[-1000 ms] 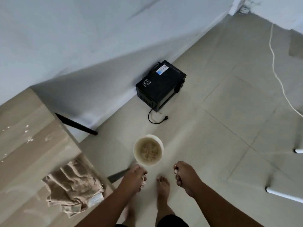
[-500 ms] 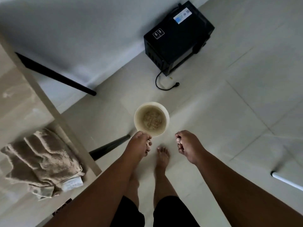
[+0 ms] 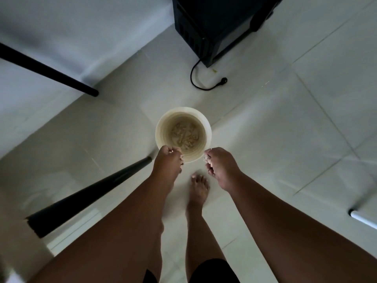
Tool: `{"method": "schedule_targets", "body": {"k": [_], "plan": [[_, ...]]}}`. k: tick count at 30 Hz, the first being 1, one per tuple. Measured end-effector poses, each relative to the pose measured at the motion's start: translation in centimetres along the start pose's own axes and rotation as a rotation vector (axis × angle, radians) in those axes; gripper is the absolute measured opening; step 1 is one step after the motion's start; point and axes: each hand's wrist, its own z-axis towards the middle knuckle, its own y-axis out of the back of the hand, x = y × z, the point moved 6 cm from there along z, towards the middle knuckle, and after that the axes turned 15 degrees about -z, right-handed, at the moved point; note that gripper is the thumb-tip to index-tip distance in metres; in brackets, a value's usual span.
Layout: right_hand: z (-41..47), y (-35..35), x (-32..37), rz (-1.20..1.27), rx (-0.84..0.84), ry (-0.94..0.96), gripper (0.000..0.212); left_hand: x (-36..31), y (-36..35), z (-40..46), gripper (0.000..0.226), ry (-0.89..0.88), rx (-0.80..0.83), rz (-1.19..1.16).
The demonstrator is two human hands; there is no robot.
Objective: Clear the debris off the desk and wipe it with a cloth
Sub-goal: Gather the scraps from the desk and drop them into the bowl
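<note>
Dropping the crumbs into the bin

Far out to the left of the left hand, a black desk leg (image 3: 89,198) slants across the floor; the desk top itself is out of view, so the cloth and any debris left on it cannot be seen from here. The left hand (image 3: 168,161) hangs at the near rim of the bin (image 3: 161,137), fingers curled in, with pale bits of debris (image 3: 171,151) pinched at the tips. Just beyond both hands the bin stands on the tiled floor, a layer of tan scraps in its bottom. A bare foot (image 3: 199,187) shows on the floor between the two wrists. The right hand (image 3: 219,167) hovers just right of the bin's near edge, also curled, with pale crumbs showing at its fingers; it looks to sit slightly outside the rim. Beyond the bin, well apart from both hands, a black box (image 3: 214,23) sits with its cord loose on the tiles.

To do this well, I would bring each hand squarely over the bin's mouth before letting go, the right one especially, then rub the fingers together low over the opening so fine crumbs fall inside, not on the tiles
</note>
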Motion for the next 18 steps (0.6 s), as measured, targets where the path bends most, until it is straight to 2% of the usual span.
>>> {"method": "schedule_targets", "body": {"k": [3, 8, 15, 18], "plan": [[1.6, -0.3, 1.0, 0.015, -0.034, 0.065, 0.013, -0.5, -0.7, 1.8, 0.013, -0.041, -0.025, -0.011], [2.5, -1.0, 2.7, 0.042, -0.041, 0.092, 0.013, -2.2, -1.6, 3.1, 0.012, -0.127, 0.027, 0.028], [2.7, -1.4, 3.6, 0.095, -0.022, 0.110, 0.020, -3.1, -1.1, 4.1, 0.003, -0.147, 0.002, 0.044], [2.9, -1.4, 3.7, 0.082, 0.001, 0.138, 0.024, -3.2, -0.9, 4.6, 0.024, -0.149, -0.011, 0.063]]}}
